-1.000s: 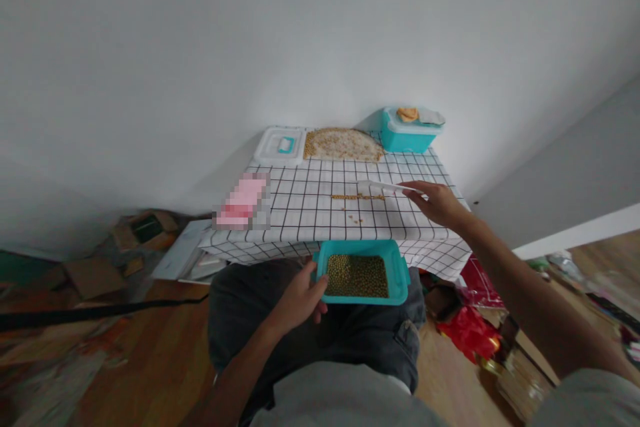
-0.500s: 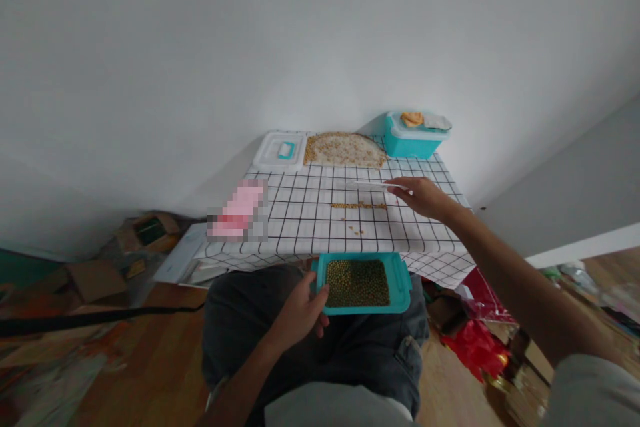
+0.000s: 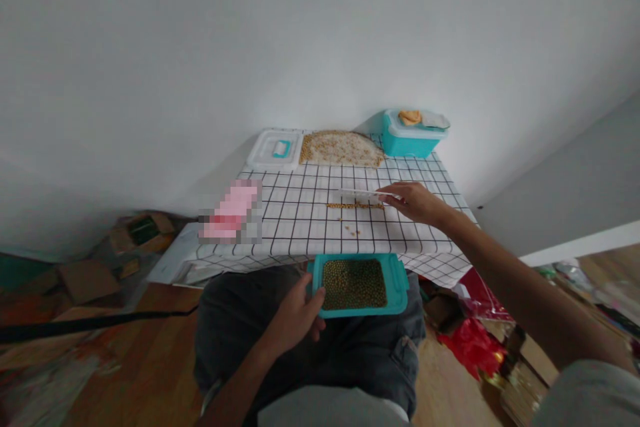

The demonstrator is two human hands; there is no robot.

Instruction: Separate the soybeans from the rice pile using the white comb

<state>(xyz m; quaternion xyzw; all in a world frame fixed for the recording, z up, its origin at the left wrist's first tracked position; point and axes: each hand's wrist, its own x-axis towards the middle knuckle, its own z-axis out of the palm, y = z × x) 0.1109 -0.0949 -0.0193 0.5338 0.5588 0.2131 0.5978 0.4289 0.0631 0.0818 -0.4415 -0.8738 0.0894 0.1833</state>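
My left hand (image 3: 299, 310) grips the left end of a teal plastic box (image 3: 397, 287) at the table's front edge, above my lap. Green beans (image 3: 355, 283), probably mung beans, cover the box's bottom. Over the table, my right hand (image 3: 413, 201) pinches a thin, flat white piece (image 3: 357, 193) with a straight long edge; its exact kind is unclear. Just in front of that edge lies a narrow row of yellowish beans (image 3: 353, 206) on the checked cloth. A few loose beans (image 3: 353, 231) are scattered nearer to the box.
A broad heap of beans (image 3: 343, 149) lies at the back by the wall. Left of it is a white lid (image 3: 276, 149); right, a lidded teal box (image 3: 410, 140) with cloths on top. A blurred pink item (image 3: 233, 210) rests at the table's left. Cardboard boxes (image 3: 90, 280) clutter the floor.
My right hand has brought the white piece slightly down and toward me, closer to the row of beans. My left hand keeps its grip on the box. The view has shifted a little.
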